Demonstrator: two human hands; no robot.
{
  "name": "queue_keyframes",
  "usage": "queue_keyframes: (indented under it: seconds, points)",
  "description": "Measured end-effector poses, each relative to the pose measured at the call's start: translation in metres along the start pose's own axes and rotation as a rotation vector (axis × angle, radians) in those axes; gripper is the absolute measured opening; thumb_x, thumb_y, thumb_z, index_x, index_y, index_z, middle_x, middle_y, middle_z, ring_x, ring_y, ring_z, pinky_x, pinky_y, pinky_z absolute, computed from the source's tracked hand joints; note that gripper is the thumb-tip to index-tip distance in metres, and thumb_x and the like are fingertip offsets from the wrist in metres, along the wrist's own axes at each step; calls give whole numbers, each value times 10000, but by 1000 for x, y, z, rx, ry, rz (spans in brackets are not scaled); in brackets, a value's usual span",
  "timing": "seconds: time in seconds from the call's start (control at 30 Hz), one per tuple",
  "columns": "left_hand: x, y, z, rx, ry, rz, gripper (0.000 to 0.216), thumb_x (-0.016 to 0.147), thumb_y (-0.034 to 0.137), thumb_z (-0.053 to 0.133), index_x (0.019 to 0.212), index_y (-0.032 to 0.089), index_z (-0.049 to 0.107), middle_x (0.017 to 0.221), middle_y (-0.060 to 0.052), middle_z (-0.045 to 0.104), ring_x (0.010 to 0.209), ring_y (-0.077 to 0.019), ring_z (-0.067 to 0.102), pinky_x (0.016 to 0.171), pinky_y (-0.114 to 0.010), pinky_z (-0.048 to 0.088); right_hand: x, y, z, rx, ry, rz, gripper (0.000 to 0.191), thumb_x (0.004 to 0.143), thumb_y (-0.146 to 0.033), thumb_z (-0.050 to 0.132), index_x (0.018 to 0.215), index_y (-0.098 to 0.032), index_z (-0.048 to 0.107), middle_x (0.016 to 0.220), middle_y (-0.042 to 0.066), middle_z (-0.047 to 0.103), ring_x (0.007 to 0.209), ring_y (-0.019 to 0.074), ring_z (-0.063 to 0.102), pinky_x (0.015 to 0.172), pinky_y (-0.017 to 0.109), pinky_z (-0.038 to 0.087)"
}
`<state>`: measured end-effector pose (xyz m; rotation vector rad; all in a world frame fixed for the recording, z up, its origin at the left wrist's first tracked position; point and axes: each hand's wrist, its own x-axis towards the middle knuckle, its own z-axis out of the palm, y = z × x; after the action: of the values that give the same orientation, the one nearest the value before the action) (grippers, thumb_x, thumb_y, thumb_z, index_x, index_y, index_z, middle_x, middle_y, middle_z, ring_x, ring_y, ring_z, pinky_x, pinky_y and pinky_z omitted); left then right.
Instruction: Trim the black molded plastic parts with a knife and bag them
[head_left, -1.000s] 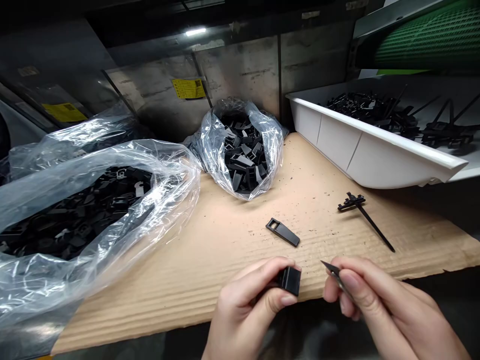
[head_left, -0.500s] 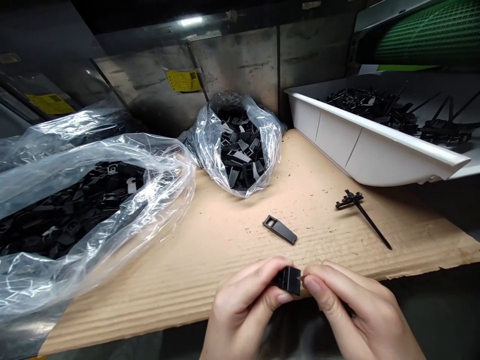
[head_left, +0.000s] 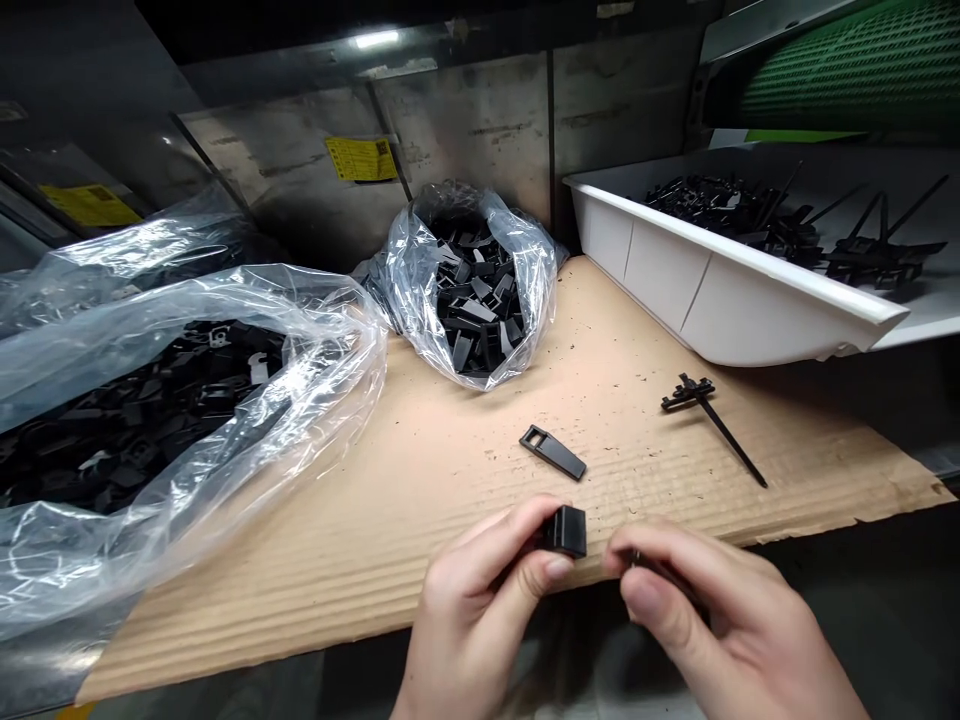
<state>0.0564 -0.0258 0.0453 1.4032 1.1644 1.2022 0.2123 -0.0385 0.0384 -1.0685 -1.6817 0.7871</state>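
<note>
The left hand (head_left: pixel 463 592) squeezes a small, boxy, black plastic part (head_left: pixel 568 531) in its fingers, and the right hand's (head_left: pixel 731 605) pinch a thin, dark tool (head_left: pixel 637 558).

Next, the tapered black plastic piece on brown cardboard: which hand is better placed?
Probably the left hand: it's nearer the tapered piece, though gripping a blocky black plastic part. The right hand holds a thin dark object.
</note>
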Motion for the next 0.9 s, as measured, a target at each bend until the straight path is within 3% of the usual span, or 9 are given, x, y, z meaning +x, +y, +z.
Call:
queue_keyframes:
  seconds: [0.1, 0.23, 0.33, 0.4, 0.5, 0.6, 0.73, 0.9]
  points:
    - [3, 3, -5, -18, -124, 30, 118, 769, 308, 709, 866, 271, 765, 834, -19, 649, 802, -178, 580, 732, -227, 466, 13, -2, -1, 49, 2, 181, 191, 855, -354, 550, 719, -222, 572, 605, -52, 581, 546, 91, 584, 476, 135, 437]
    - [2, 3, -13, -162, -179, -72, 189, 736, 381, 733, 864, 244, 762, 599, 20, 543, 521, -96, 473, 531, -194, 410, 19, -2, -4, 1, 97, 267, 212, 862, -348, 524, 707, -214, 577, 594, -45, 574, 525, 85, 564, 493, 143, 446]
    - [0, 2, -13, -366, -184, -152, 333, 758, 489, 673, 956, 223, 703, 664, -12, 641, 529, -111, 548, 553, -208, 443, 11, 2, -11, -103, 123, 156, 195, 894, -331, 488, 836, -219, 637, 627, -24, 599, 469, 91, 549, 454, 161, 465]
    - [0, 2, -9, -452, -160, -137, 357, 750, 531, 657, 905, 209, 665, 752, -30, 667, 587, -121, 580, 594, -208, 463, 4, 5, -15, -178, 110, 9, 155, 897, -241, 490, 926, -222, 641, 684, -12, 638, 516, 100, 600, 506, 162, 503]
    - [1, 2, -2, -430, -69, -171, 202, 809, 388, 661, 960, 262, 618, 751, 9, 667, 567, -88, 561, 588, -168, 458, -5, 10, -16, -273, 82, -187, 192, 866, -109, 519, 1001, -208, 612, 801, 12, 692, 689, 119, 672, 634, 157, 530]
    - [0, 4, 2, -285, 11, -194, 257, 807, 265, 681, 1057, 291, 625, 818, 11, 688, 722, -125, 611, 690, -178, 477, -8, 12, -12, -391, 115, -309, 247, 844, -55, 545, 1064, -163, 574, 860, 60, 705, 743, 140, 675, 697, 200, 534]
    - [-2, 6, 1, -140, -3, -177, 73, 769, 167, 684, 811, 222, 707, 813, 5, 677, 783, -150, 603, 705, -185, 469, -5, 13, -6, -465, 107, -371, 262, 829, -42, 567, 1073, -139, 574, 823, 78, 692, 700, 157, 658, 650, 250, 539]
    - [-3, 7, 2, -130, 6, -186, 76, 776, 171, 658, 811, 219, 704, 802, -3, 674, 784, -180, 606, 727, -246, 472, -3, 18, -2, -496, 99, -400, 260, 827, -56, 582, 1076, -129, 590, 792, 79, 680, 666, 162, 642, 596, 261, 535]
